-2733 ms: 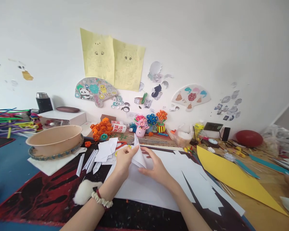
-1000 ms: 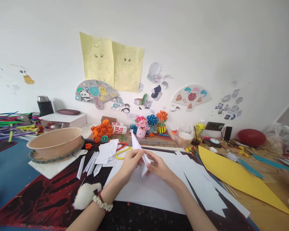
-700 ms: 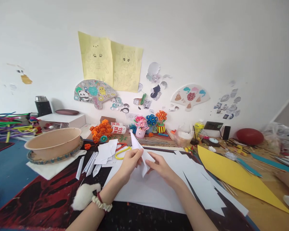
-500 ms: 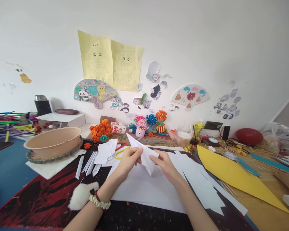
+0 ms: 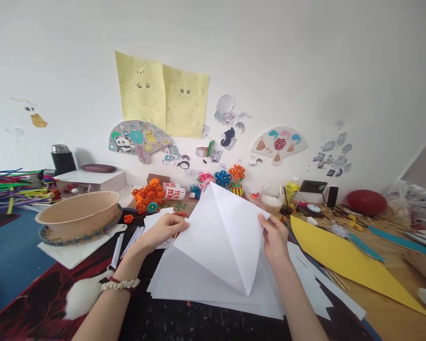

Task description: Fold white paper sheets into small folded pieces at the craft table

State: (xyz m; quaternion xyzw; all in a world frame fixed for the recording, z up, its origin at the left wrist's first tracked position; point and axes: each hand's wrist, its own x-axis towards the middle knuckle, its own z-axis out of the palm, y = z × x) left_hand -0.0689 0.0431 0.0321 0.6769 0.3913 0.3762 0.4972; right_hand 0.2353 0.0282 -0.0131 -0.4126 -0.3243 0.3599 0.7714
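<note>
A square sheet of white paper (image 5: 213,237), creased along its diagonal, is held up opened out between my two hands. My left hand (image 5: 165,229) pinches its left edge between thumb and fingers. At the right corner my right hand (image 5: 275,234) grips the sheet, thumb in front. Under it lies a stack of larger white sheets (image 5: 184,289) on a black and red mat (image 5: 156,322). Narrow folded paper strips (image 5: 118,248) lie beyond my left forearm, beside small white paper pieces that my left hand partly hides.
A beige basin (image 5: 80,208) stands at the left, with a white fluffy piece (image 5: 85,293) nearer me. Orange pipe-cleaner flowers (image 5: 151,194) and flower pots line the back by the wall. Yellow card (image 5: 341,260) and cut white paper (image 5: 307,284) lie at the right.
The paper, earlier folded into a narrow triangle between close hands, is now spread open. My left hand has moved left and my right hand right.
</note>
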